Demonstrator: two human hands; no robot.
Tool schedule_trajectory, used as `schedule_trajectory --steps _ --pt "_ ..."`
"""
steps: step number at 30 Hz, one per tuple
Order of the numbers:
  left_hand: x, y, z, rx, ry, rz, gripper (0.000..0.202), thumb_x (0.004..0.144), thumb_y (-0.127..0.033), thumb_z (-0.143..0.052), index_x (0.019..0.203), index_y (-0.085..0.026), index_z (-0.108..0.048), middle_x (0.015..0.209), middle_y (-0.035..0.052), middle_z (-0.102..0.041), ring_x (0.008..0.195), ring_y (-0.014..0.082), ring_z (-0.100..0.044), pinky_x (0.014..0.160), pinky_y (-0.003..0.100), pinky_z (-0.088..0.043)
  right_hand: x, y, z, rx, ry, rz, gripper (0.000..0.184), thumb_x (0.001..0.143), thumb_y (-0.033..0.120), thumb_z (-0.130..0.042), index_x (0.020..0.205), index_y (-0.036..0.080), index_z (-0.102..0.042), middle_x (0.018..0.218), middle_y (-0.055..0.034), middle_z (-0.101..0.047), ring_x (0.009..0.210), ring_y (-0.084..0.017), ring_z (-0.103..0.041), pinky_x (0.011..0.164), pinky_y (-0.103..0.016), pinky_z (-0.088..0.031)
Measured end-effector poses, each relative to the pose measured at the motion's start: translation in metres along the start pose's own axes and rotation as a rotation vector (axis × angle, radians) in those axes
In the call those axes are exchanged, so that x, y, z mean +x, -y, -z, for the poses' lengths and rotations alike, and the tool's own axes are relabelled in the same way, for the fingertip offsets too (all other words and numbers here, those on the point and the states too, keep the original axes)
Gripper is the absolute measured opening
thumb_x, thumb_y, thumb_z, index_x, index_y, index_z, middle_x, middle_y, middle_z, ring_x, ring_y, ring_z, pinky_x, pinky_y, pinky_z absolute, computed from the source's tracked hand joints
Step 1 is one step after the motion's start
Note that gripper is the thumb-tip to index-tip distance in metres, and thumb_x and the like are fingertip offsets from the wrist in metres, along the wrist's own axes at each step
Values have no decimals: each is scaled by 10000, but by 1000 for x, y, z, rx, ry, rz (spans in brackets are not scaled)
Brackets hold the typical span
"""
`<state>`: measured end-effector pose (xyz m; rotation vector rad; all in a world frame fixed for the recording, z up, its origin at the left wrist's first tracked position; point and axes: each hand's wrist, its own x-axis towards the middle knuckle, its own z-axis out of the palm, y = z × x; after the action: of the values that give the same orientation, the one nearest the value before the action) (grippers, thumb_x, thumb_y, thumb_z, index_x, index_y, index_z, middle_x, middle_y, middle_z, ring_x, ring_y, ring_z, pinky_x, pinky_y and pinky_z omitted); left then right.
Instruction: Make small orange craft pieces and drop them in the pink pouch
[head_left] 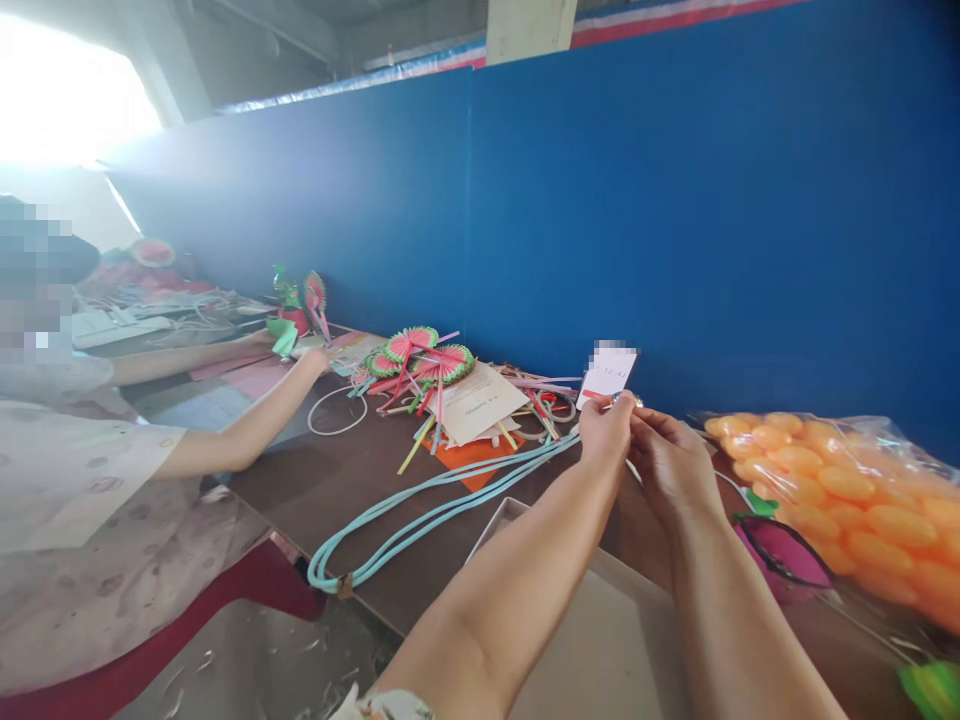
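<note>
My left hand [604,428] and my right hand [675,462] meet over the table, fingers pinched close together. Something small and shiny [628,399] shows at their fingertips; its kind is hidden by the fingers. Just behind them stands a white card or screen [606,378] with dark figures and a red strip. A bundle of light-blue cords [420,500] lies looped on the table to the left, one end reaching close to my left hand. Under my forearms is a shallow pale tray or box [622,610].
Watermelon-patterned paper fans [444,366], colored strips and a paper sheet [480,402] lie left on the brown table [300,485]. A clear bag of orange oval pieces [847,510] and a pink mesh piece [784,560] lie right. A co-worker [97,480] works left; a blue partition [675,200] stands behind.
</note>
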<state>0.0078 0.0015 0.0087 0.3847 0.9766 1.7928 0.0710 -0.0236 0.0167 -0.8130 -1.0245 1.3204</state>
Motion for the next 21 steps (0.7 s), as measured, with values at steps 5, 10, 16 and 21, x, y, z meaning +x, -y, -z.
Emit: schedule_trajectory --steps 5,10,16,21 --pt "1 -2 3 17 13 15 326 628 -351 -832 839 -156 -680 694 50 -651 723 193 -646 642 269 -482 3 -6 4 -101 -20 -5 396 526 371 -889 816 198 -682 741 -23 -720 693 -214 -692 554 -307 -582" --pt "-5 -10 5 -43 38 49 238 685 -310 -780 771 -148 -629 623 14 -604 523 122 -558 515 233 -414 1 -5 3 -93 -56 5 308 594 415 -829 746 221 -645 671 -10 -697 662 -210 -682 514 -307 -574" --pt "-5 -12 8 -72 76 37 205 723 -300 -725 746 -137 -603 619 9 -587 468 86 -519 482 208 -387 0 -7 2 -18 -59 -29 259 627 360 -795 763 204 -637 627 -1 -671 579 -165 -651 504 -280 -563" --pt "0 -8 12 -61 101 35 227 723 -321 -721 759 -124 -614 606 3 -574 458 77 -509 472 200 -373 3 -12 3 41 -85 -29 257 602 312 -802 763 205 -634 612 17 -663 539 -139 -619 477 -252 -541"
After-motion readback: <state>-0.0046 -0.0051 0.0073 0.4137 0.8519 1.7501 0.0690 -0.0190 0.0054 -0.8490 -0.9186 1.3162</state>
